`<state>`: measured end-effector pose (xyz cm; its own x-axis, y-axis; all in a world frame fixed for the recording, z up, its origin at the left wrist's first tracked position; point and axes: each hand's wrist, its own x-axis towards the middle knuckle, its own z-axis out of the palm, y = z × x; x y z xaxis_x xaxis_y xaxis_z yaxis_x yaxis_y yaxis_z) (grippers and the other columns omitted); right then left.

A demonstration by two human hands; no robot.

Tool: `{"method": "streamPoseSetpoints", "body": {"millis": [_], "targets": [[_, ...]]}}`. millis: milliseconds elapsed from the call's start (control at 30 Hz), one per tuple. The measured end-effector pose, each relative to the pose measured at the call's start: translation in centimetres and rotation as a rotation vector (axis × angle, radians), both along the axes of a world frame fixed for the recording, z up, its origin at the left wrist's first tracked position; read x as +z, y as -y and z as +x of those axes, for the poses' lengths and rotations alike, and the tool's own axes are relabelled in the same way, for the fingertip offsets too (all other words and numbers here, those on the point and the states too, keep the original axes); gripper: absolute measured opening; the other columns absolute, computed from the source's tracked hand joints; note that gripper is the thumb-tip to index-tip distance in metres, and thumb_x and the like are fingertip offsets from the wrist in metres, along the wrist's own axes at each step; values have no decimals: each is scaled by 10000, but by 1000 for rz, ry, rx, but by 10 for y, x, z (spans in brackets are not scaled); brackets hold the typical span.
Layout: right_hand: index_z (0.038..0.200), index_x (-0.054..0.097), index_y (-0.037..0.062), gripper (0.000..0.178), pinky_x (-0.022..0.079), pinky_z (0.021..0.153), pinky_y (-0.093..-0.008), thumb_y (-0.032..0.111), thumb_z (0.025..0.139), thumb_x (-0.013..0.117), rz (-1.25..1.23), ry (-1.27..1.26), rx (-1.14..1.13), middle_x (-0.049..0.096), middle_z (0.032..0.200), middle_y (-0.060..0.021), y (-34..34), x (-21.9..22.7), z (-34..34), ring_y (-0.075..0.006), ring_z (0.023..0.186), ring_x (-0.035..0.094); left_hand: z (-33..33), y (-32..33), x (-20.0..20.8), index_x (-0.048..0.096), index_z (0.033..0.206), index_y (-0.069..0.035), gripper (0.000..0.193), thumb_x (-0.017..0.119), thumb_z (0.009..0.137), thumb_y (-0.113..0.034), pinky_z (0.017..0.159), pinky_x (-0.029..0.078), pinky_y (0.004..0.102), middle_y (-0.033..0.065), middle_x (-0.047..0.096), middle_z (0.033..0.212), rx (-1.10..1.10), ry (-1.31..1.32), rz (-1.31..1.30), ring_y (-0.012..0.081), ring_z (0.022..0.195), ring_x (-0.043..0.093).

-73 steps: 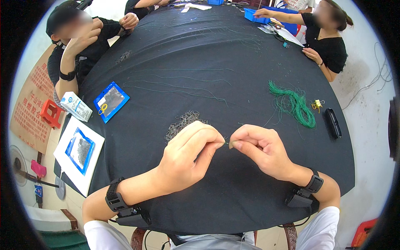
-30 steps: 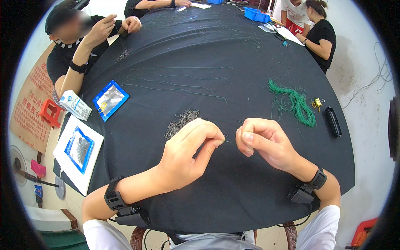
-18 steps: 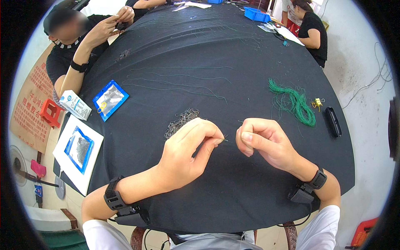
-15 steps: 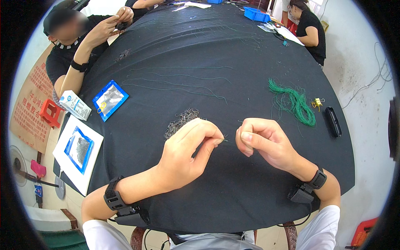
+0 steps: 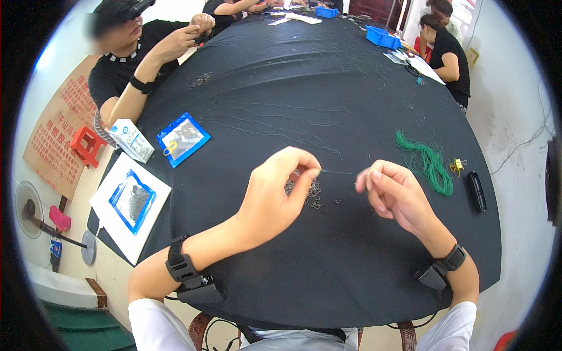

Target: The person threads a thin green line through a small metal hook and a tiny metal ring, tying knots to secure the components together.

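Note:
My left hand [image 5: 275,184] is closed in a pinch, thumb against forefinger, on a green thread [image 5: 339,172]. The thread runs taut from those fingertips across to my right hand [image 5: 393,190], which pinches its other part between thumb and forefinger. Some of the right fingers are slightly smeared by motion. Whether a small hook sits inside the left pinch is hidden. Partly behind my left hand lies a pile of small dark metal fish hooks [image 5: 314,193], with a stray bit beside it. A bundle of green thread [image 5: 430,167] rests on the black cloth beyond my right hand.
Loose thread lengths [image 5: 281,126] lie farther out. At left are a white board [image 5: 140,248] bearing a blue-edged packet [image 5: 133,202], another packet [image 5: 190,139] and a white box [image 5: 132,140]. At right are a yellow clip [image 5: 458,166] and black case [image 5: 476,192]. A co-worker [image 5: 158,52] sits far left.
My hands have moved a little apart and slightly up in the picture, and the thread now stretches visibly between them. The whole view has shifted, moving the table's things rightward.

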<state>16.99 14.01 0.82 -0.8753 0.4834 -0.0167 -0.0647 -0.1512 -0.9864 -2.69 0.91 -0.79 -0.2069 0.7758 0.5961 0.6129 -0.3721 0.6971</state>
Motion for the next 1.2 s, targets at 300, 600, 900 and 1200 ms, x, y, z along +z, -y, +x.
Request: {"method": "streamPoseSetpoints", "body": {"millis": [300,600,900,1200], "targets": [[910,687,23,217,334,498,-195,173,925,532,546,380,-1,497,557,52,-57,10,-11,-23,520,432,-127,-53,30,623,841,0,52,605,817,-42,579,483,250,54,635,706,324,-240,-192,98,624,578],[835,714,32,206,384,491,-237,190,855,584,761,474,-146,554,539,8,-147,-10,-75,-61,499,492,-244,-90,5,681,834,-5,94,654,775,-73,529,521,243,67,673,721,520,-99,-446,111,614,616],[937,699,49,183,473,477,-254,173,841,604,784,666,-275,650,665,-31,-189,-14,-96,-97,519,578,-274,-99,-22,709,745,-59,73,671,694,-94,775,512,356,142,690,758,744,-224,-481,265,790,682],[946,674,13,186,521,556,-260,151,848,599,919,636,-361,683,797,-77,-186,0,-48,-134,625,652,-276,-94,-34,699,797,-47,110,677,724,-127,787,507,411,188,676,861,796,-369,-470,342,867,654]]}}
